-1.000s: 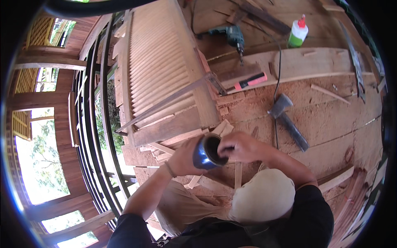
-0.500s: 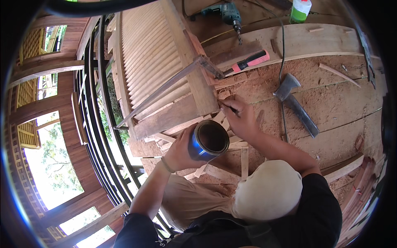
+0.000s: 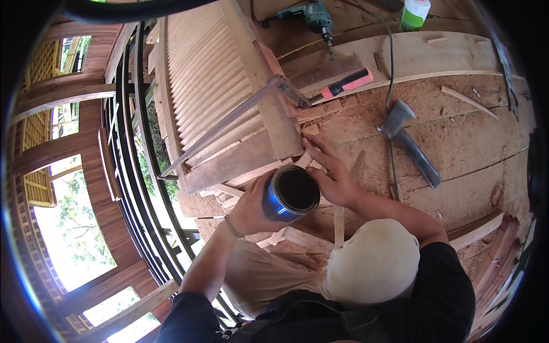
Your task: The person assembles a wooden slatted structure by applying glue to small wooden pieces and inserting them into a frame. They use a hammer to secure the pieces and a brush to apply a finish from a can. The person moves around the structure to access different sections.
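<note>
My left hand [image 3: 250,207] is wrapped round a blue metal can [image 3: 277,207], its open, dark mouth tilted toward me. I cannot make out what is inside. To the right of the can, my right hand [image 3: 336,182] has its fingers stretched out toward the near right corner of a slatted wooden panel [image 3: 209,74]. Its thumb is close to the can's rim; whether they touch is hard to tell. A long metal bar clamp [image 3: 223,124] lies across the panel's near end, with its pink-and-black handle [image 3: 346,83] sticking out to the right.
Beyond the panel lies a green power drill [image 3: 316,18] with a cable [image 3: 392,63], near a bottle of green liquid [image 3: 414,15]. A hatchet [image 3: 410,143] rests on the sawdust-covered boards at the right. Wood offcuts [image 3: 306,239] lie below the can. A dark railing [image 3: 150,171] runs along the left.
My right hand's pinched fingers have opened and stretched out, and its thumb has come down closer to the can. The can has shifted slightly to the right in my left hand.
</note>
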Demonstrator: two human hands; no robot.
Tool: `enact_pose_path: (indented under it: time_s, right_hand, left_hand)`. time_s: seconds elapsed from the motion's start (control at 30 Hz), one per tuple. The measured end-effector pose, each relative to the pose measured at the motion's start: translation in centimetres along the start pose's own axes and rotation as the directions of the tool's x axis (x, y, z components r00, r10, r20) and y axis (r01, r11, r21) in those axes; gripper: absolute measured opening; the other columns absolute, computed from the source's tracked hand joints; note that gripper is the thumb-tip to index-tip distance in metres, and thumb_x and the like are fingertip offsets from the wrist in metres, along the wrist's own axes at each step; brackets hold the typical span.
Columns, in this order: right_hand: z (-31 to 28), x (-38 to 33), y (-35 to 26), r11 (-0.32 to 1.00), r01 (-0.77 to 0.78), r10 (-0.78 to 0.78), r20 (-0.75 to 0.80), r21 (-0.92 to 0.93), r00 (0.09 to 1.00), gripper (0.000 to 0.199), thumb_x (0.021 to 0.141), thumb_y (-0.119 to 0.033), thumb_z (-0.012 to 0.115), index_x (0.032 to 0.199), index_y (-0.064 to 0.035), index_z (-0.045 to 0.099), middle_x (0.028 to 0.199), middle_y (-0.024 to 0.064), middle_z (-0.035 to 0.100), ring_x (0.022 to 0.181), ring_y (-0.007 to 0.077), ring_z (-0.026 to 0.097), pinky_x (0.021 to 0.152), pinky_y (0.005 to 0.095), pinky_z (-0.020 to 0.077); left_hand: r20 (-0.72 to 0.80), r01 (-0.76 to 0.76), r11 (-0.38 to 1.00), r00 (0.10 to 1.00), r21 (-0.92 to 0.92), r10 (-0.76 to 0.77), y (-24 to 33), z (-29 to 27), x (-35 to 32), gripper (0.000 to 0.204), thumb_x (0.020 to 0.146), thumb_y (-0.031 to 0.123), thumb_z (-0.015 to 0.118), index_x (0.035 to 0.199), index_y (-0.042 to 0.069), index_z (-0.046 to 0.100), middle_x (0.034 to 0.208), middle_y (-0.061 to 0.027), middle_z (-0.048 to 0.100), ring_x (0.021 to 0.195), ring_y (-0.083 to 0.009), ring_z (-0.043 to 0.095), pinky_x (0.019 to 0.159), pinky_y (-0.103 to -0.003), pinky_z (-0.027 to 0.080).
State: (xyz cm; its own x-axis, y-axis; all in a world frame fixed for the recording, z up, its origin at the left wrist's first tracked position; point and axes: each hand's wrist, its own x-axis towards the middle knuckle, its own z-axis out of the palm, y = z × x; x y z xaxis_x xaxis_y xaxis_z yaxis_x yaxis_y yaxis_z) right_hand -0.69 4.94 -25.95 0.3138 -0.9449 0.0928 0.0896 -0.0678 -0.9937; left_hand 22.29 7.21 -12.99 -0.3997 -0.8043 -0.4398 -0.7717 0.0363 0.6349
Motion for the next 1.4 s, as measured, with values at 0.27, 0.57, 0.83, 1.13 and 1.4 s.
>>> enact_pose_path:
  time_s: [0.27,0.57,0.83,1.13,1.4]
  right_hand:
    - [-0.1,0.7,-0.9,0.99,0.05,-0.04,0.076,-0.133,0.996,0.085,0.085,-0.001,0.062,0.16,0.0001,0.022,0.163,0.0252,0.028,0.151,0.042,0.027,0.123,0.0439,0.0248]
    - [-0.6,0.1,0.1,0.995,0.087,-0.08,0.116,-0.059,0.99,0.091,0.079,0.0,0.063,0.16,-0.0005,0.023,0.165,0.0244,0.025,0.153,0.0407,0.025,0.124,0.0447,0.022]
    - [-0.8,-0.1,0.0,0.997,0.065,-0.06,0.157,-0.03,0.986,0.093,0.078,0.002,0.062,0.161,-0.0016,0.022,0.165,0.026,0.022,0.153,0.041,0.023,0.124,0.0433,0.022]
    - [-1.0,0.5,0.1,0.676,-0.315,0.172,0.273,0.666,0.946,0.092,0.078,0.011,0.052,0.163,-0.0046,0.021,0.17,0.0143,0.019,0.158,0.0278,0.014,0.123,0.0362,0.0248]
    - [-0.4,-0.5,2.2,0.828,-0.156,0.091,0.146,0.539,0.985,0.083,0.083,0.01,0.053,0.161,-0.0057,0.028,0.171,0.009,0.02,0.154,0.0255,0.026,0.117,0.0355,0.0361]
  left_hand:
    - [0.002,0.022,0.998,1.0,0.058,-0.022,-0.1,0.3,0.1,0.121,0.056,0.034,0.094,0.152,-0.001,0.031,0.142,-0.0235,0.053,0.133,-0.0384,0.054,0.112,-0.044,0.043]
    - [-0.009,-0.029,0.997,1.0,0.076,0.03,0.2,0.8,0.3,0.12,0.057,0.034,0.094,0.153,0.001,0.03,0.142,-0.0233,0.053,0.132,-0.0391,0.055,0.112,-0.044,0.044]
    - [0.015,-0.013,0.997,1.0,0.079,0.012,0.7,1.1,0.3,0.12,0.057,0.035,0.094,0.153,0.001,0.03,0.142,-0.0238,0.053,0.132,-0.0403,0.054,0.112,-0.045,0.043]
    - [0.049,-0.008,0.996,0.999,0.09,0.004,0.7,1.5,0.7,0.121,0.057,0.038,0.094,0.153,0.001,0.03,0.143,-0.0244,0.051,0.133,-0.0401,0.053,0.113,-0.046,0.042]
    - [0.056,0.016,0.997,0.998,0.076,-0.021,0.7,1.2,0.7,0.121,0.057,0.038,0.094,0.153,0.002,0.029,0.143,-0.0238,0.051,0.134,-0.0408,0.052,0.113,-0.047,0.042]
